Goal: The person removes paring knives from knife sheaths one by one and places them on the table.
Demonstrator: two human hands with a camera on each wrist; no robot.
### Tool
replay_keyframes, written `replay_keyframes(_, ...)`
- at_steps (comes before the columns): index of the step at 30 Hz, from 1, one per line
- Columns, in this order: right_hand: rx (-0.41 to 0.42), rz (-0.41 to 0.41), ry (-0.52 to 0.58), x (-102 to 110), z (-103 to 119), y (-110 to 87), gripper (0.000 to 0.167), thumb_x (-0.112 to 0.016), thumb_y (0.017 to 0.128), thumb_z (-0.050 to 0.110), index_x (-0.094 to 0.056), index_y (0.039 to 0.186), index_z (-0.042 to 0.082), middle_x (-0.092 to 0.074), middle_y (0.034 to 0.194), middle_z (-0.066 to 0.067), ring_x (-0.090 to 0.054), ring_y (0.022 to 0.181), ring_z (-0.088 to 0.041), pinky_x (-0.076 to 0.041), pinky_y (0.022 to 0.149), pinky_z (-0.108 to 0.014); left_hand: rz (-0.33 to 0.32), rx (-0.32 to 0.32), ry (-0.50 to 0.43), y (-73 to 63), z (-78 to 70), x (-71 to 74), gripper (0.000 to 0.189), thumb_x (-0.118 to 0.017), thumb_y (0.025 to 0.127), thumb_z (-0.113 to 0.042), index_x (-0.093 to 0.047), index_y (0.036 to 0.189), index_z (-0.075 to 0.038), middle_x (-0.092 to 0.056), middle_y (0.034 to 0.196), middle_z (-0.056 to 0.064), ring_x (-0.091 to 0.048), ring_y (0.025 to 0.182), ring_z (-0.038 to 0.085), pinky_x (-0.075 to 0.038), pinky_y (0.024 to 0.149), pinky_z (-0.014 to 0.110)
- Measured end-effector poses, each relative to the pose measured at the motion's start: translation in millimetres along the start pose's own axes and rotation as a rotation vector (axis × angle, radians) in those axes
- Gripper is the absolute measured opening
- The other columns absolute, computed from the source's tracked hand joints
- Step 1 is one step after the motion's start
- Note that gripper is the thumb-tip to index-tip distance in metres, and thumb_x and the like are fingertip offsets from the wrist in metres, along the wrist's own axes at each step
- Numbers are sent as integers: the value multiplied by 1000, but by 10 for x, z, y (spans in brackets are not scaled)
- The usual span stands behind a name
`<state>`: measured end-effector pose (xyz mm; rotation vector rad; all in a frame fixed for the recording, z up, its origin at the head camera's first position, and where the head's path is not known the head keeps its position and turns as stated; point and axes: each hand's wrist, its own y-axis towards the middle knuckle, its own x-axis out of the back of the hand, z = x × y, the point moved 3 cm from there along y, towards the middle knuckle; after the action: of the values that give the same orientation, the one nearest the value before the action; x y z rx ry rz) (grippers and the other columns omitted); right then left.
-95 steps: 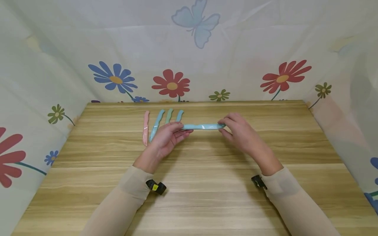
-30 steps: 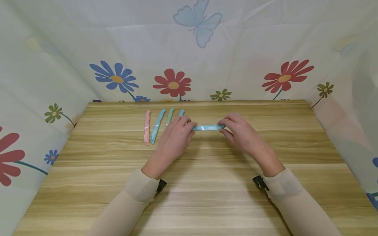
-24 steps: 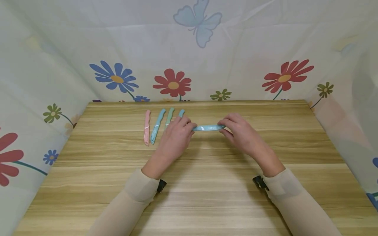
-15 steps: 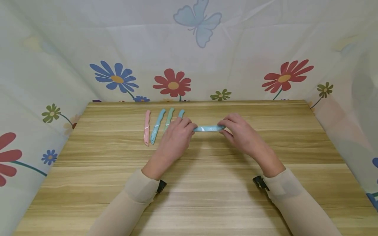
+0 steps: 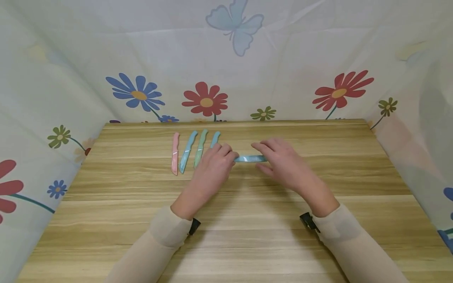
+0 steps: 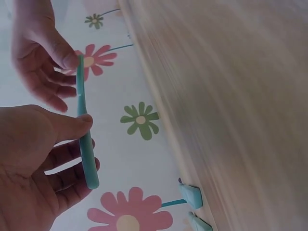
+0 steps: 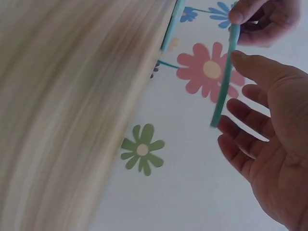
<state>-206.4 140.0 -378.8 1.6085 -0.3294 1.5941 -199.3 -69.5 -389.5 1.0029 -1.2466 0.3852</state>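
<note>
Table (image 5: 240, 243): wood-grained | backdrop (image 5: 293, 59): floral | left hand (image 5: 212, 169): pinching blue knife (image 5: 250, 158) | right hand (image 5: 286, 165): wide, at its end

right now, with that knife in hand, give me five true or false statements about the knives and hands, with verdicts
1. The left hand grips the held blue knife. True.
2. The right hand holds the green knife. False: the green knife lies on the table.
3. The held blue knife is raised off the table. True.
4. The pink knife lies between the two blue ones in the row. False: it lies at the left end; the green knife is between them.
5. Four knives lie on the table. True.
</note>
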Motion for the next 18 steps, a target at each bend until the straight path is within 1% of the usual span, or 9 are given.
replay_keyframes(4, 22, 16, -66, -1, 105, 3, 66, -88, 91, 23, -59, 147, 5, -64, 131, -14, -61, 118, -35, -53, 99, -51, 8, 0, 9, -1, -37, 4, 21, -84, 93, -11, -80, 113, -6, -67, 102, 6, -60, 92, 24, -53, 77, 32)
replay_keyframes(9, 28, 37, -107, -24, 191, 8, 58, -85, 93, 19, -63, 144, 5, -65, 131, -14, -63, 116, -33, -56, 94, -46, 14, 10, 13, -8, -76, 24, 19, -82, 95, -12, -80, 114, -7, -68, 103, 5, -60, 94, 24, -55, 77, 34)
replay_keyframes(13, 24, 41, -108, -38, 223, 8, 44, -82, 96, 17, -69, 135, 3, -67, 123, -13, -63, 108, -30, -57, 89, -40, 11, 14, 15, -14, -99, 37, 18, -82, 96, -12, -80, 114, -8, -68, 104, 5, -60, 94, 24, -56, 76, 34)
replay_keyframes(18, 50, 19, -116, -44, 231, 7, 28, -80, 97, 14, -74, 122, 2, -68, 110, -10, -62, 96, -27, -55, 81, -36, 13, 22, 16, -21, -113, 46, 19, -82, 95, -12, -80, 114, -9, -67, 103, 4, -58, 93, 24, -55, 76, 34)
